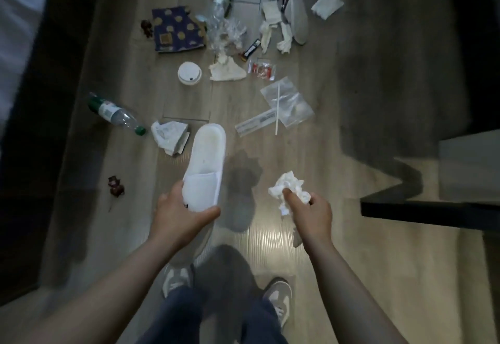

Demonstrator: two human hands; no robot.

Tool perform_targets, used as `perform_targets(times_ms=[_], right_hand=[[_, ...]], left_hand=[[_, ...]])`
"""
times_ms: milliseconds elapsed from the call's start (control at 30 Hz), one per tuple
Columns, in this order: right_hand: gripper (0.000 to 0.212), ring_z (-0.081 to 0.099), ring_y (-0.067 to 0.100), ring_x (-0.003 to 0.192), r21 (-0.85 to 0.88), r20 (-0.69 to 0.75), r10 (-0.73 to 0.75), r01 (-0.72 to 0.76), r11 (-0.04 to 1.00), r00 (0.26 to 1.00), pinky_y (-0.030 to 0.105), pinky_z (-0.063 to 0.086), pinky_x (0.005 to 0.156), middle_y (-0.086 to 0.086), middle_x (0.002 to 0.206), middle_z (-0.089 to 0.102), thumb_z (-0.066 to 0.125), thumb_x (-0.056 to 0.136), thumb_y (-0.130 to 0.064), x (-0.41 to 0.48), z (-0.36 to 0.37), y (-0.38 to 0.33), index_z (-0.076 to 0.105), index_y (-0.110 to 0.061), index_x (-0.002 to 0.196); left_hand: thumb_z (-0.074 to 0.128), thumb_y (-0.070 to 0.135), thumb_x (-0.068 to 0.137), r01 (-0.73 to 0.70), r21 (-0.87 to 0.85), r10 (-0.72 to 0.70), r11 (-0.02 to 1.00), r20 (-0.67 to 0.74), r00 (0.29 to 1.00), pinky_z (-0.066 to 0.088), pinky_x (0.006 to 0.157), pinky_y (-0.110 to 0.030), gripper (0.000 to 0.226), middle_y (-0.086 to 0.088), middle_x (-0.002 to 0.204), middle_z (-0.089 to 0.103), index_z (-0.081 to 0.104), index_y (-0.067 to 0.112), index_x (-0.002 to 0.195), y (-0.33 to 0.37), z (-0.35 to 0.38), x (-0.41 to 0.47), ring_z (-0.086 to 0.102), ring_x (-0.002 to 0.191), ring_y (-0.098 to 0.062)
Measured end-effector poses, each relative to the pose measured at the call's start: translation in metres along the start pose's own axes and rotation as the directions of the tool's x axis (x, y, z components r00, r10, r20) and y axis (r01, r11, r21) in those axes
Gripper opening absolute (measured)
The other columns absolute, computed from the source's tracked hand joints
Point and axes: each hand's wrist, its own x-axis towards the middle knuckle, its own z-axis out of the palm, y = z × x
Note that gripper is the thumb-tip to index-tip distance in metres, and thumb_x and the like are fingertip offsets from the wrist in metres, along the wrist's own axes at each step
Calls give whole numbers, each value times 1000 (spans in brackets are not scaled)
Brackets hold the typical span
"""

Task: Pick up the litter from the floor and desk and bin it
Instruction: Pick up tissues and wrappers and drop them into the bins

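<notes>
While both hands are loaded, we log the pick-up step as under way and the binning as not yet begun.

Left of frame: a plastic bottle (116, 112) lies on its side on the floor (378, 276), with a crumpled wrapper (169, 135) just beside its cap end.

Lower centre-left: the left hand (178, 208) is curled round the toe end of a white slipper (207, 165). The slipper appears lifted off the floor, heel pointing up the frame.

Lower centre-right: the right hand (311, 214) pinches a crumpled tissue (288, 185) between thumb and curled fingers, clear of the floor.

Upper centre to upper right: most of the litter sits here, including a clear plastic bag (288, 101) and a second slipper (297, 13).

Right edge: a dark worktop (433, 211); we cannot tell what lies on it.

No bin is in view. Judgement: neither hand has room for more, so the next move calls for locating the bin and dropping the tissue. We should first decide whether the slipper counts as litter.
</notes>
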Motion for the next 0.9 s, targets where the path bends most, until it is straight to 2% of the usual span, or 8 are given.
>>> perform_targets(times_ms=[100, 333, 400, 533, 633, 767, 833, 900], right_hand=[[37, 50, 5, 48, 13, -16, -12, 12, 1000, 1000, 21, 38, 47, -2, 56, 57, 70, 81, -37, -47, -56, -58, 58, -4, 67], [35, 55, 14, 61, 124, -26, -68, 70, 990, 997, 28, 42, 59, 11, 69, 65, 70, 81, -36, -161, -193, -202, 64, -2, 77], [36, 55, 15, 62, 142, -50, -95, 101, 985, 994, 29, 42, 60, 13, 72, 66, 70, 80, -37, -195, -232, -236, 64, -1, 81], [36, 53, 13, 60, 199, -126, -157, 180, 963, 980, 29, 42, 58, 6, 65, 61, 71, 79, -38, -260, -306, -295, 62, -3, 77], [34, 56, 12, 58, 166, -184, -220, 251, 954, 958, 27, 44, 52, 7, 66, 63, 70, 79, -42, -308, -350, -322, 63, -9, 76], [25, 65, 22, 64, 197, -292, -250, 314, 929, 923, 36, 54, 58, 7, 72, 69, 73, 80, -37, -361, -383, -347, 68, -13, 77], [20, 66, 19, 61, 237, -359, -248, 345, 908, 900, 29, 53, 53, 7, 71, 70, 73, 81, -31, -385, -393, -355, 68, -13, 77], [21, 62, 9, 56, 256, -452, -239, 381, 888, 860, 19, 49, 48, 3, 65, 68, 73, 81, -32, -411, -399, -357, 68, -14, 74]], left_hand=[[60, 67, 40, 10, -58, -10, 998, 9, 1000, 45, 78, -31, 105, -6, 120, 54, 40, 29, 135, 52, -42, -53, 54, 100, -24], [64, 62, 47, -210, -30, 211, 977, 41, 977, 52, 85, -42, 85, -4, 114, 55, 46, 32, 125, 196, -147, -193, 55, 100, -26], [65, 60, 49, -263, 5, 263, 965, 58, 963, 54, 83, -41, 82, -3, 111, 55, 47, 32, 124, 230, -171, -237, 55, 97, -24], [65, 58, 49, -408, -8, 408, 913, 40, 912, 54, 77, -37, 67, 5, 97, 58, 50, 40, 111, 281, -211, -317, 56, 88, -16], [65, 58, 48, -452, -66, 455, 890, 64, 888, 53, 79, -37, 68, 6, 99, 54, 47, 44, 111, 306, -230, -361, 55, 92, -15], [68, 52, 50, -598, -174, 618, 782, 99, 780, 52, 72, -32, 61, 12, 98, 61, 53, 39, 108, 339, -257, -394, 59, 91, -10], [68, 51, 52, -683, -196, 709, 704, 129, 693, 46, 63, -22, 57, 16, 96, 62, 54, 41, 106, 351, -274, -405, 59, 88, -2], [68, 52, 53, -741, -200, 767, 641, 161, 621, 41, 61, -19, 58, 15, 99, 60, 52, 42, 108, 360, -291, -414, 57, 90, -2]])
